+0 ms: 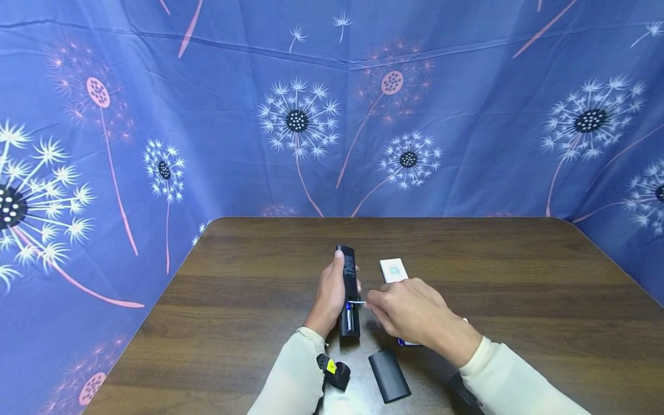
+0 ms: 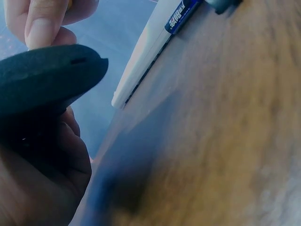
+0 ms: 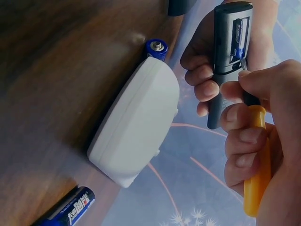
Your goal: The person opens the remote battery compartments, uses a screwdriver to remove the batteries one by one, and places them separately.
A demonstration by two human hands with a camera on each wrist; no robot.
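Observation:
My left hand [image 1: 328, 291] grips a black remote control [image 1: 350, 271], held lengthwise with its back turned up. Its battery compartment is uncovered, and a blue and silver battery [image 3: 241, 38] lies inside. In my right hand [image 1: 412, 305] is a screwdriver with a yellow handle [image 3: 257, 174], the fingers wrapped round it. The screwdriver's thin metal shaft [image 1: 357, 302] reaches to the compartment, its tip right at the battery's end. A black battery cover [image 1: 389, 376] lies on the table in front of the hands.
A white device [image 1: 393, 270] with a printed square code stands behind my right hand, partly hidden by it. Beside it in the right wrist view are a blue battery [image 3: 157, 47] and another blue battery [image 3: 77, 207]. A patterned blue cloth [image 1: 321, 69] hangs behind the wooden table [image 1: 233, 323].

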